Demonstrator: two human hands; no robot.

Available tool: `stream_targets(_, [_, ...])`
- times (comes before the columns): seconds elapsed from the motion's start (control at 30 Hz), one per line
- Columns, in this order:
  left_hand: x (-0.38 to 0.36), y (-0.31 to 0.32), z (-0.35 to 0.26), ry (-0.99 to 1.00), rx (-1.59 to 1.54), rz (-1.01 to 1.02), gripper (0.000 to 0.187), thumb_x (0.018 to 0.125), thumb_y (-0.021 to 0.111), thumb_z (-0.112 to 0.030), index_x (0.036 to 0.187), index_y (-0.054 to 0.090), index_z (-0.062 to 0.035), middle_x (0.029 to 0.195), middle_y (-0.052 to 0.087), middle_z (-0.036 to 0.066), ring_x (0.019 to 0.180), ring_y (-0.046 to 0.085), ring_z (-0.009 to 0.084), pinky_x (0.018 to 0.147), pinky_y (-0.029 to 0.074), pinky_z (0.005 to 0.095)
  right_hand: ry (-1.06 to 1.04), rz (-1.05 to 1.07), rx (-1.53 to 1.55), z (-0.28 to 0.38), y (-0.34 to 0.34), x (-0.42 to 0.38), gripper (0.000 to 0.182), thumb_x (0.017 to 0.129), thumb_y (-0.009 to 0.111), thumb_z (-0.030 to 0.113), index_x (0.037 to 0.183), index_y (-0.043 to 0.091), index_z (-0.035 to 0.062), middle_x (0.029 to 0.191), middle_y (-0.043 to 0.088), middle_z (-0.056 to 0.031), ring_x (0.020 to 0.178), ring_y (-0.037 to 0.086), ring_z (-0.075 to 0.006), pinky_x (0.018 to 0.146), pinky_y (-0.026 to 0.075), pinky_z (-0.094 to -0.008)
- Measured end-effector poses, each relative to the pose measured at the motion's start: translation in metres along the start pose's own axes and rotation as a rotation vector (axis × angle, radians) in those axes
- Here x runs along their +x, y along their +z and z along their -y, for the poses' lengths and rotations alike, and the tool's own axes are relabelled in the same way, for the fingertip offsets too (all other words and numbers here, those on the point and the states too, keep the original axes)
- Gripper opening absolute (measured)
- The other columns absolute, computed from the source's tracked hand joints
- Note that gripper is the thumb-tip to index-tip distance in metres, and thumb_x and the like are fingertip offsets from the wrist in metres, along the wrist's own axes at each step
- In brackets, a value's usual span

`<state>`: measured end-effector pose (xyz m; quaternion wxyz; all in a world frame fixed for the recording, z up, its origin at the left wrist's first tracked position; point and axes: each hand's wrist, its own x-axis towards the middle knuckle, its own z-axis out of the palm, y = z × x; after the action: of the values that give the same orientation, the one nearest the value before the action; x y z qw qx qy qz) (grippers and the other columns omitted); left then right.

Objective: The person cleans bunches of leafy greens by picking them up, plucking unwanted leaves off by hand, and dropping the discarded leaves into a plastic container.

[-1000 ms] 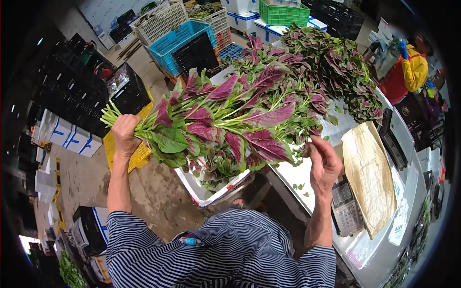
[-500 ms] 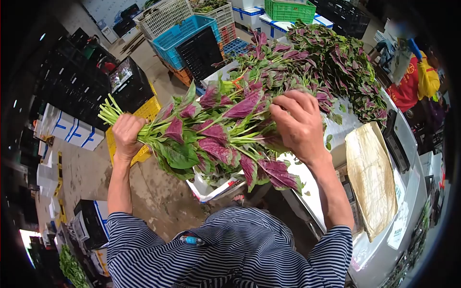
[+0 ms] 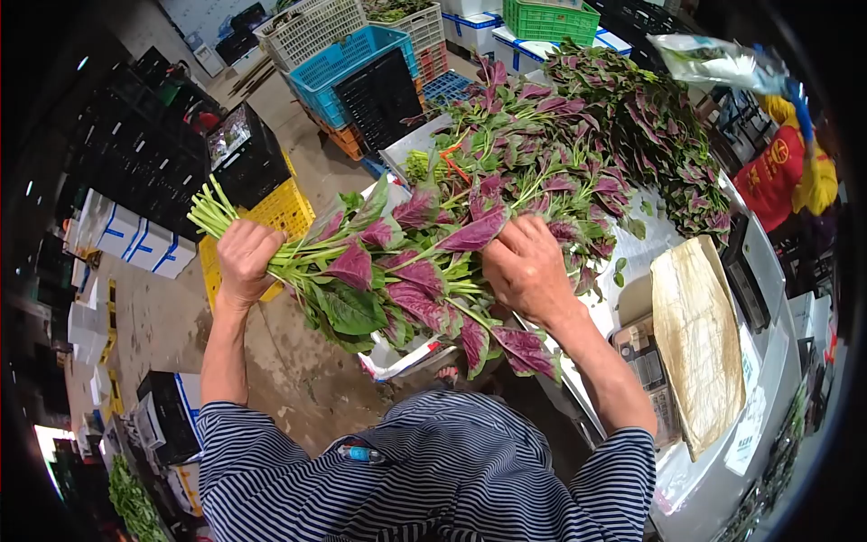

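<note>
My left hand [image 3: 250,256] is wrapped round the stem end of a bunch of red amaranth [image 3: 361,271], with the pale green cut stems poking out beyond it. The purple and green leaves spread to the right in front of my body. My right hand [image 3: 526,268] has its fingers curled in on the leafy end of the same bunch; the fingertips are partly hidden by leaves. Just behind lies a pile of amaranth [image 3: 533,154] on a white table, and a red tie [image 3: 455,161] shows on one bunch there.
Blue crate [image 3: 352,72], white crates and a green crate [image 3: 551,20] stand at the back. A keypad scale [image 3: 646,361] and a stained, yellowish sheet [image 3: 697,348] are on the table at right. At far right, a person in red and yellow [image 3: 786,172] handles a plastic bag [image 3: 718,61].
My right hand has moved left and down, closer in on the leaves. My left hand has barely shifted. The person at right has swung a plastic bag into clearer view.
</note>
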<state>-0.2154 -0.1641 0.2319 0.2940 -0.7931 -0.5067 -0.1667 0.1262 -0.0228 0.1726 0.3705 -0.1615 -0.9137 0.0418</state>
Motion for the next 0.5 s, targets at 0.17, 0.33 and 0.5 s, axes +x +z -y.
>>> stream_targets(0.17, [-0.018,-0.006,0.001,-0.013,0.056,0.026,0.017,0.063,0.069,-0.013,0.073,0.059,-0.0035,0.064,0.054,0.006,0.058,0.051,0.0222,0.053,0.036,0.0334,0.049,-0.009,0.075,0.018,0.018,-0.002,0.018,0.066,0.065,0.003,0.081,0.056,0.0049,0.084,0.052,-0.0080,0.078,0.052,-0.0232,0.071,0.041,-0.0362])
stream_targets(0.33, [-0.039,-0.011,-0.002,-0.033,0.084,0.062,0.016,0.064,0.068,-0.011,0.074,0.059,-0.0033,0.065,0.055,0.005,0.058,0.052,0.0215,0.053,0.037,0.0332,0.122,0.007,0.169,0.028,0.046,-0.011,0.020,0.063,0.066,0.002,0.080,0.055,0.0045,0.082,0.051,-0.0089,0.076,0.053,-0.0248,0.068,0.042,-0.0364])
stream_targets(0.5, [-0.061,-0.014,-0.006,-0.068,0.094,0.093,0.014,0.065,0.068,-0.009,0.074,0.059,-0.0033,0.065,0.055,0.005,0.058,0.052,0.0209,0.053,0.037,0.0327,0.221,-0.098,0.288,0.040,0.078,-0.013,0.018,0.062,0.064,0.000,0.077,0.054,0.0036,0.076,0.050,-0.0094,0.067,0.053,-0.0264,0.058,0.043,-0.0368])
